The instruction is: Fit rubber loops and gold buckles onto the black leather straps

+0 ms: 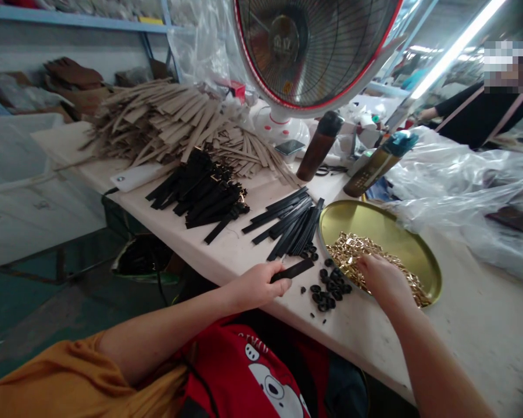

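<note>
My left hand point(268, 284) is closed on a flat black strap point(298, 269), held between thumb and fingers above the table edge. Over a round gold-coloured tray point(422, 249) is my right hand point(386, 281), its fingertips down in a heap of small gold metal pieces point(346, 249). Whether those fingertips grip a piece is hidden. Between the hands lie several small black rings point(329, 290). Loose black straps point(294, 223) fan out just behind my left hand. Farther left is a pile of black straps with gold fittings point(204, 188).
A large heap of beige strips point(157, 122) covers the back left of the table point(475, 319). A heater-like fan point(314, 52), a dark bottle point(319, 148) and a second bottle point(375, 165) stand behind. Clear plastic sheeting point(462, 180) lies at right; beyond it is another person point(479, 116).
</note>
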### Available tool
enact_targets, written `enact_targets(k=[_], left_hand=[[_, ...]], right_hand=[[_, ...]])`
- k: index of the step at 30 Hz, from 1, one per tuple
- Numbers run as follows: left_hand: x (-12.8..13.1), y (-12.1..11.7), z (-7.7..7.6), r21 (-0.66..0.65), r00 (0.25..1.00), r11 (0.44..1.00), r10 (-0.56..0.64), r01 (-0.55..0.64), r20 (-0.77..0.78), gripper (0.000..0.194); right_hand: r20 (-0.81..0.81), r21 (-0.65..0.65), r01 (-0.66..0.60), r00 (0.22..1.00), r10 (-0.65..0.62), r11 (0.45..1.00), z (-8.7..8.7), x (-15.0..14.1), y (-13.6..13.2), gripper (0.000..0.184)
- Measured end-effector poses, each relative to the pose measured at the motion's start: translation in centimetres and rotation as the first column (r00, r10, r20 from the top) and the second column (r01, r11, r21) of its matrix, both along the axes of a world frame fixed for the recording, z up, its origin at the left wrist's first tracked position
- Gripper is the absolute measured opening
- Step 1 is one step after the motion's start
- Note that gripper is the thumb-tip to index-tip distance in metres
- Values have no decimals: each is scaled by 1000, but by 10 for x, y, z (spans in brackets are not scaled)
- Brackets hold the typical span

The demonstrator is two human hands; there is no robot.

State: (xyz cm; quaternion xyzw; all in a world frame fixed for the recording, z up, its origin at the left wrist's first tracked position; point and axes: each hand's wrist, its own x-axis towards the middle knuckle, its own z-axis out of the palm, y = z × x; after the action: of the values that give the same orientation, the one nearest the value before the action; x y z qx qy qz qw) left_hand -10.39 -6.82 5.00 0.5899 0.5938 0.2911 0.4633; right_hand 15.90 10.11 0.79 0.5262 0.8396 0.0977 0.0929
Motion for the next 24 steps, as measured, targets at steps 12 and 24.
enact_targets(k=[12, 24], left_hand=[[8, 10, -10, -12, 1000, 1000, -25, 25, -12, 19], [-4, -8, -11, 15, 999, 1000, 17, -18, 48, 16]], right_hand=[[46, -122, 66, 997, -61, 990, 1, -18, 0, 35], [87, -272, 34, 996, -11, 962, -9, -15, 18, 20]])
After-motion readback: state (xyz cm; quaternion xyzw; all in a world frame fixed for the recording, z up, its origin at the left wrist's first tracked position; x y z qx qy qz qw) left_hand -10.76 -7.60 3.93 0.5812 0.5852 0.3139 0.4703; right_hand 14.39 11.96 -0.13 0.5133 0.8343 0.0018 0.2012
